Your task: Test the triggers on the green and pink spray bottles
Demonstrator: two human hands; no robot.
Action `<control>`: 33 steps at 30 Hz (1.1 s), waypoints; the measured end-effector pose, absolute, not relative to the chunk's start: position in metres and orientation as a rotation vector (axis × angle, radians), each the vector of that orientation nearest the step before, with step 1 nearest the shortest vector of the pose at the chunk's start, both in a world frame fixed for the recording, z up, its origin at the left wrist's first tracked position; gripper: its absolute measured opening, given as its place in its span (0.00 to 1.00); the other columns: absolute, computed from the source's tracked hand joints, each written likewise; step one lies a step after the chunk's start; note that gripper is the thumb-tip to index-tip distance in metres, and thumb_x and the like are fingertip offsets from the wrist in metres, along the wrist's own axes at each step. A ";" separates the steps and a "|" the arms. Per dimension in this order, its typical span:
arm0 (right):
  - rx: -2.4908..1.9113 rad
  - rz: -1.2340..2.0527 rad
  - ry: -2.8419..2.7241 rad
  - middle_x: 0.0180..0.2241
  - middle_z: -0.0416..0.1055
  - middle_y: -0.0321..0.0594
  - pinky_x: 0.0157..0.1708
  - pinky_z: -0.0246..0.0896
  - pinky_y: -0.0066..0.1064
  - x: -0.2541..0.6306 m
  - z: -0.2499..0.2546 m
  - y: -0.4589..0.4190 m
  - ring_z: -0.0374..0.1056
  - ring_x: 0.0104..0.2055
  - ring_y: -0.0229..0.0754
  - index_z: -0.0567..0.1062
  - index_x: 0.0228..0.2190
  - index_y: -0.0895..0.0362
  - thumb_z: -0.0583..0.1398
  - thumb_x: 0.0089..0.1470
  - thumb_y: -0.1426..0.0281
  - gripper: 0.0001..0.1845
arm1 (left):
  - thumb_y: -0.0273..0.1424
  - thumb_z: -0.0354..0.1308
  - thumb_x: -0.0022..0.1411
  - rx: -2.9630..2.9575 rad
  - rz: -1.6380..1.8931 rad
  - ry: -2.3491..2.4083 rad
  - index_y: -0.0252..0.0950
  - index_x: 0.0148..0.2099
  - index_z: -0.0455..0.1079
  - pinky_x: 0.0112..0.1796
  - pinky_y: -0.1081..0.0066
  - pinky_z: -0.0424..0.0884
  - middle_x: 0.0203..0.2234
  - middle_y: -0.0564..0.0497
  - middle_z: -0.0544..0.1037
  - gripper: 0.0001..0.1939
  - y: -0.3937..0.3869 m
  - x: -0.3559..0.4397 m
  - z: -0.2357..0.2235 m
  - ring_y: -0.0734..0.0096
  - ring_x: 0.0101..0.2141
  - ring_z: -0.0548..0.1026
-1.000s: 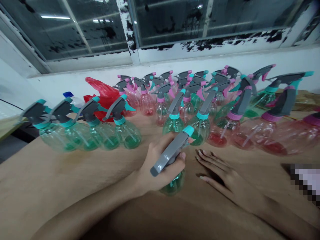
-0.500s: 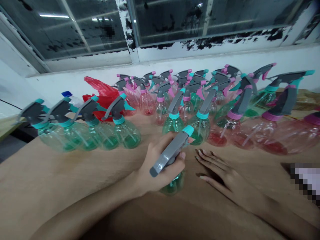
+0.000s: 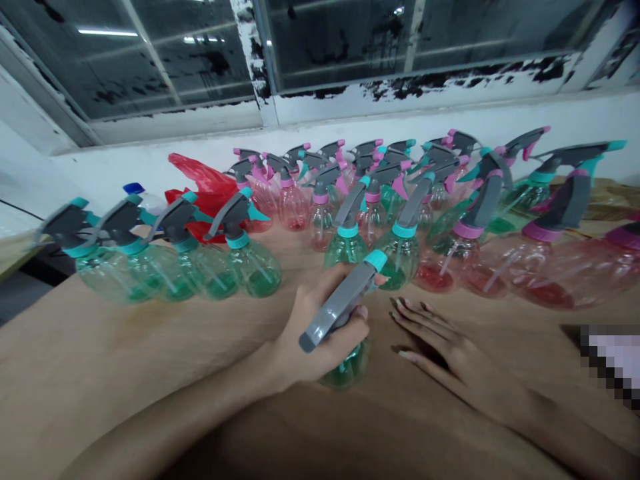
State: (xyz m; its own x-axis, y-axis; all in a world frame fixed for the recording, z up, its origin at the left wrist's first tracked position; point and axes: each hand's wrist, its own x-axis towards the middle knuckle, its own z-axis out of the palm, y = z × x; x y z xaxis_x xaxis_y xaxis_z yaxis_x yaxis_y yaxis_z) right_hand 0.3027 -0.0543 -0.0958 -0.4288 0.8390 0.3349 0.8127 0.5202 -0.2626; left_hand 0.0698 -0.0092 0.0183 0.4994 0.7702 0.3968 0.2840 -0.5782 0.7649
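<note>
A green spray bottle (image 3: 346, 365) with a grey and turquoise spray head stands upright close to me. My left hand (image 3: 313, 337) is wrapped round its neck, just below the head, and hides the collar. To the right of it, my right hand (image 3: 445, 347) lies on the table with its fingers stretched out, apart from the bottle. Just beyond my hands stand two more green spray bottles (image 3: 397, 257). Pink spray bottles (image 3: 435, 270) with grey and pink heads continue that row to the right.
Several green spray bottles (image 3: 257, 270) line the left side of the wooden table (image 3: 150, 373). More bottles crowd together at the back, below the window. A red plastic bag (image 3: 200, 183) and a blue-capped bottle (image 3: 143, 197) stand behind the left row. A blurred-out patch covers the right edge.
</note>
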 end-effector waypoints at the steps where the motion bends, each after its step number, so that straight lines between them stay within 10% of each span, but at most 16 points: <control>1: -1.353 0.086 -2.335 0.59 0.56 0.39 0.58 0.50 0.47 0.303 -0.096 -0.054 0.51 0.60 0.46 0.54 0.59 0.54 0.54 0.56 0.61 0.31 | 0.23 0.51 0.52 2.096 0.986 0.854 0.40 0.46 0.67 0.34 0.69 0.73 0.25 0.55 0.70 0.18 -0.009 0.069 0.018 0.72 0.25 0.70; 23: -1.343 0.078 -2.322 0.59 0.57 0.39 0.57 0.52 0.49 0.302 -0.094 -0.054 0.52 0.60 0.47 0.53 0.59 0.52 0.54 0.56 0.61 0.31 | 0.26 0.50 0.52 2.186 0.974 0.826 0.37 0.32 0.65 0.30 0.69 0.71 0.27 0.52 0.73 0.04 -0.008 0.070 0.032 0.69 0.28 0.73; 33: -1.357 0.132 -2.303 0.59 0.57 0.39 0.58 0.50 0.49 0.299 -0.089 -0.055 0.51 0.60 0.47 0.54 0.59 0.51 0.54 0.56 0.61 0.30 | 0.25 0.52 0.53 2.142 1.030 0.910 0.39 0.40 0.66 0.31 0.68 0.71 0.23 0.54 0.70 0.11 -0.009 0.069 0.025 0.70 0.24 0.70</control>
